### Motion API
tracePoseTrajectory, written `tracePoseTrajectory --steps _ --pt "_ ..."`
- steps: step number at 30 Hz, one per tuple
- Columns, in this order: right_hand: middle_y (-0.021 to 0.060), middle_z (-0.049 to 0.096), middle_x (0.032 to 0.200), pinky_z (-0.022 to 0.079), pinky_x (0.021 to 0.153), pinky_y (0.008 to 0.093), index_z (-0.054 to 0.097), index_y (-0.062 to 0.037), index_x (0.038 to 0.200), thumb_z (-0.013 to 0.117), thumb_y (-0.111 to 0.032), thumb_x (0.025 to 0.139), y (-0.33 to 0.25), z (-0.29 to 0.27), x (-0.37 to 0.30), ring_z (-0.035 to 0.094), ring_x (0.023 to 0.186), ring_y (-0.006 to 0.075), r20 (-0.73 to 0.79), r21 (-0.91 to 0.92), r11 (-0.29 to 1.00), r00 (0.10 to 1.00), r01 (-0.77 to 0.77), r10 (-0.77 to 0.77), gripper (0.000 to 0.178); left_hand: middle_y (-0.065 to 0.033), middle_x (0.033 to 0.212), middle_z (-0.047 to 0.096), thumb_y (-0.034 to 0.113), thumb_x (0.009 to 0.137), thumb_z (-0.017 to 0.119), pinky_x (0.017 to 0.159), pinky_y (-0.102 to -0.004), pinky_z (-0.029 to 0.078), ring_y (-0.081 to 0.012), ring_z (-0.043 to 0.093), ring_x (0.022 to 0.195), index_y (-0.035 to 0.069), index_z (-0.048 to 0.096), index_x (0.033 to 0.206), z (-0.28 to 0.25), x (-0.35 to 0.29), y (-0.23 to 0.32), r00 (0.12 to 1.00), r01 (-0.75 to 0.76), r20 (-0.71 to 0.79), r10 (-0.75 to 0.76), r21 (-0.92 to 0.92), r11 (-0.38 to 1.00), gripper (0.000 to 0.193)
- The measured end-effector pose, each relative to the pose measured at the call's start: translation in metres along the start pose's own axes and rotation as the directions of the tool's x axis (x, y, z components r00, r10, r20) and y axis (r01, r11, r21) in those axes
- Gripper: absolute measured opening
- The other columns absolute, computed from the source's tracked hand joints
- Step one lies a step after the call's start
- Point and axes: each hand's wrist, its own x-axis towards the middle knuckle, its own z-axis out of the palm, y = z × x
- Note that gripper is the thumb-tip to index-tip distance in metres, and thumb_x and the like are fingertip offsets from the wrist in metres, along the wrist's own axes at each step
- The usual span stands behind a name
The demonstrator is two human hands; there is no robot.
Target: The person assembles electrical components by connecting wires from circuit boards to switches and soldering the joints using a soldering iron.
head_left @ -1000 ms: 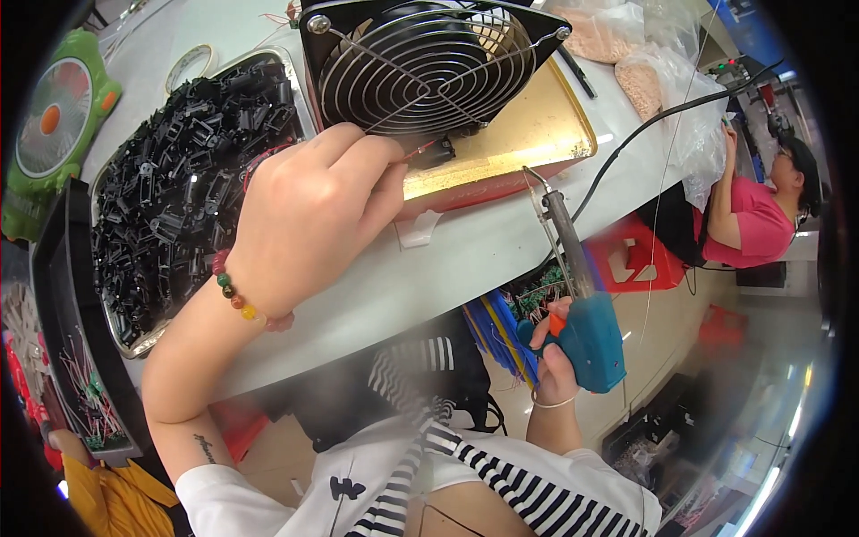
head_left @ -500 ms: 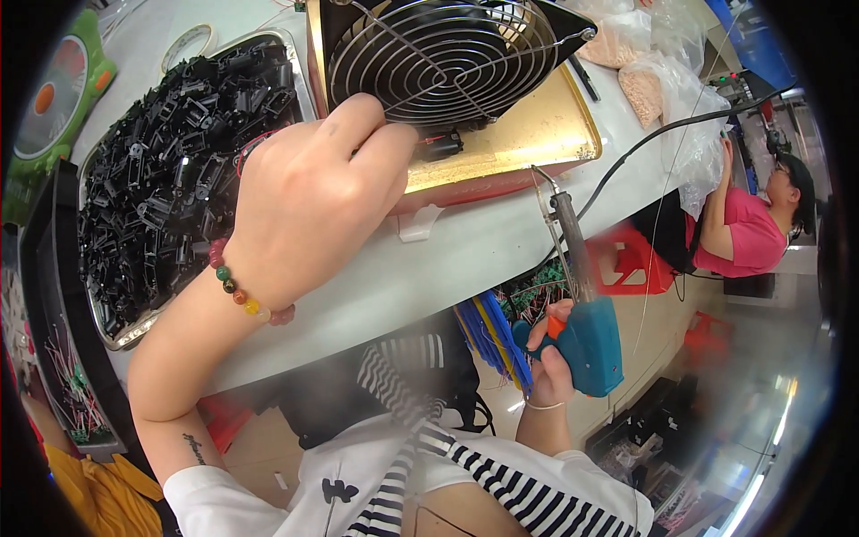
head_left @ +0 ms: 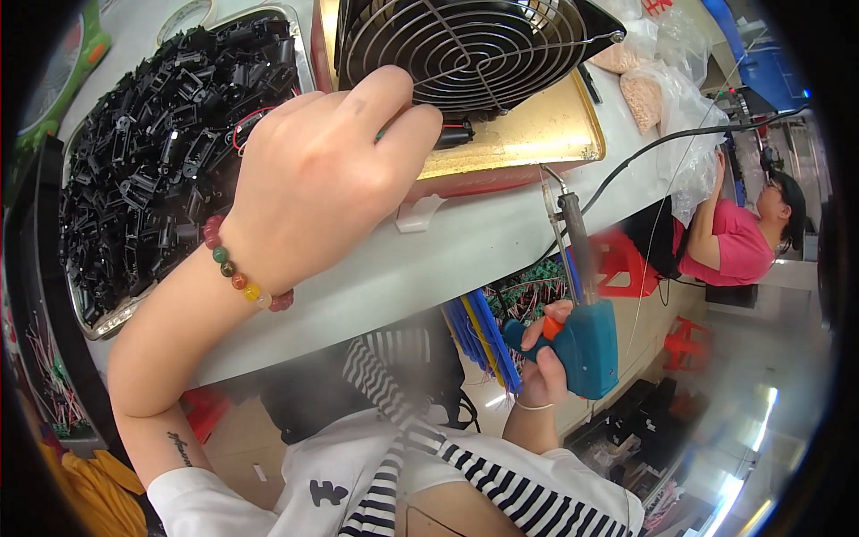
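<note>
My left hand point(head_left: 327, 166), with a bead bracelet on the wrist, reaches over the near left corner of a gold metal tin point(head_left: 546, 125). Its fingers are closed in a pinch; a speck of green shows between them, but the rest of what they hold is hidden. Just right of the fingertips a small black cylindrical part point(head_left: 456, 134) with a red wire lies on the tin. A loop of red wire point(head_left: 240, 132) shows left of the hand. My right hand point(head_left: 544, 367) grips a teal soldering gun point(head_left: 592, 349) with an orange trigger, its tip pointing up near the tin's front edge.
A black fan with a wire guard point(head_left: 470, 63) stands on the tin. At left, a metal tray point(head_left: 112, 320) is heaped with black plastic housings. A black cable point(head_left: 653, 143) crosses the table at right, near plastic bags point(head_left: 642, 98). A person in pink point(head_left: 734, 237) works beyond.
The view has shifted slightly, so the tray sits further left and the fan further right. My left hand stays closed by the black part; my right hand keeps hold of the soldering gun.
</note>
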Motion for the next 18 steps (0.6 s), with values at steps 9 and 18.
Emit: tracePoseTrajectory --steps 9,18 --pt "0.0174 0.050 0.115 0.046 0.064 0.0278 0.054 0.0048 0.118 0.069 -0.020 0.074 -0.0007 0.0028 0.0031 0.057 0.068 0.0179 -0.009 -0.016 0.999 1.000 0.030 -0.030 0.053 -0.0051 0.079 0.056 0.004 0.074 0.073 0.050 -0.0306 0.046 -0.0196 0.056 0.056 0.004 0.069 0.089 0.0001 0.0000 0.0002 1.000 -0.008 0.000 0.008 0.006 1.000 0.015" --pt "0.0194 0.051 0.114 0.046 0.064 0.0276 0.053 0.0063 0.120 0.068 -0.019 0.074 0.0018 0.0019 0.0016 0.056 0.067 0.0189 -0.027 -0.018 0.997 0.997 0.078 -0.079 0.054 -0.0060 0.079 0.057 0.002 0.074 0.073 0.052 -0.0311 0.047 -0.0204 0.057 0.059 0.003 0.067 0.090 0.0011 -0.0010 0.0000 1.000 0.000 0.006 0.001 -0.016 1.000 0.017"
